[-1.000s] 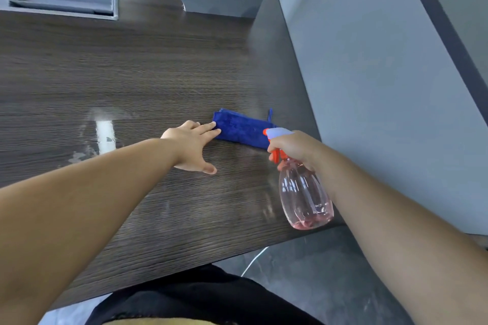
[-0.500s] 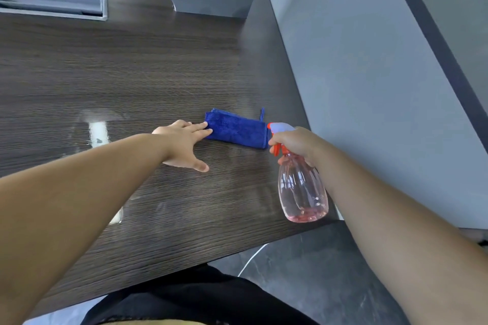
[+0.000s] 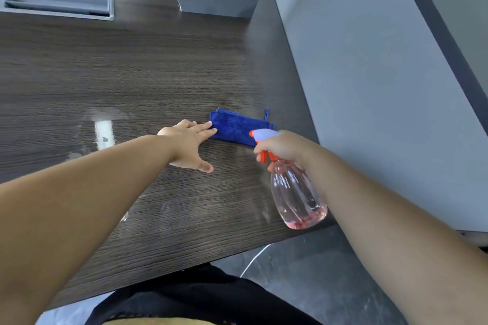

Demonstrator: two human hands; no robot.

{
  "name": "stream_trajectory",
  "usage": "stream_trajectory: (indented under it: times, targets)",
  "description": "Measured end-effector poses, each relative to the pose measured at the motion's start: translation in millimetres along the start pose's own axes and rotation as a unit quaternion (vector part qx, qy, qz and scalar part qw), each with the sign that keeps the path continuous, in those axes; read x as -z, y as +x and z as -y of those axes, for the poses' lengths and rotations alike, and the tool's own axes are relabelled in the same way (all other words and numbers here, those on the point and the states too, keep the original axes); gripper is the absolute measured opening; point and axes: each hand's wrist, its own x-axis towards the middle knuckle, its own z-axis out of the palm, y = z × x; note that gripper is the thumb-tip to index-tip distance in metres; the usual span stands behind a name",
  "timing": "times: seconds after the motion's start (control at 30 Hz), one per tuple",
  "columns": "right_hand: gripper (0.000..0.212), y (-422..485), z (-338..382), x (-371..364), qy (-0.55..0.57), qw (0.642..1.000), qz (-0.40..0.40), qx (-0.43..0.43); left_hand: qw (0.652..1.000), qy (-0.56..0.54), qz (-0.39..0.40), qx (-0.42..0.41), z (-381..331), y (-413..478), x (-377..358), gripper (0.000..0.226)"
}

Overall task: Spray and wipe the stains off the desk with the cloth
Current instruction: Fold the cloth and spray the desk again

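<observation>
While my right hand (image 3: 283, 145) grips the neck of the spray bottle (image 3: 297, 194), fingers curled round it and over the orange trigger (image 3: 263, 158), the white nozzle (image 3: 260, 134) points toward 9 o'clock. The clear body, with a little pink liquid pooled at its base, hangs tilted toward 5 o'clock above the near right edge of the dark wood-grain desk (image 3: 137, 74). A folded blue cloth (image 3: 236, 126) lies on the desk just past the nozzle at 11 o'clock, its long axis running roughly from 10 o'clock to 4 o'clock. My left hand (image 3: 188, 145) is released and flat, palm down, arm reaching in from 8 o'clock. Its straight fingers point toward 2 o'clock, the tips touching the cloth's left end, and the thumb is splayed toward 5 o'clock. Pale smears (image 3: 103, 137) mark the desk at 9 o'clock from that hand.
</observation>
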Motion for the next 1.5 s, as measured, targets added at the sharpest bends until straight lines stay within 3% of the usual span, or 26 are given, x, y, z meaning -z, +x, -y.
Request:
stream_trajectory:
  times: [0.47,0.7,0.97,1.23,1.5]
  targets:
    - [0.037,23.2,34.3,-15.1,0.005,0.998,-0.054,-0.019,1.000,-0.001,0.011,0.004,1.3,2.2,2.8,0.096]
    - [0.049,16.1,8.5,9.6,0.013,0.997,-0.078,-0.019,1.000,-0.003,0.009,-0.002,2.4,2.9,2.0,0.096]
    - [0.044,-2.8,-20.2,15.1,-0.001,0.998,-0.057,-0.033,1.000,0.007,0.008,-0.006,2.6,4.1,1.6,0.096]
    - [0.047,6.5,-6.4,-20.8,-0.008,1.000,-0.019,0.010,1.000,0.012,0.009,0.002,1.3,3.4,1.3,0.098]
    - [0.045,8.1,0.8,-24.4,0.019,0.999,-0.045,-0.002,1.000,0.009,0.010,0.003,-0.5,2.0,1.7,0.098]
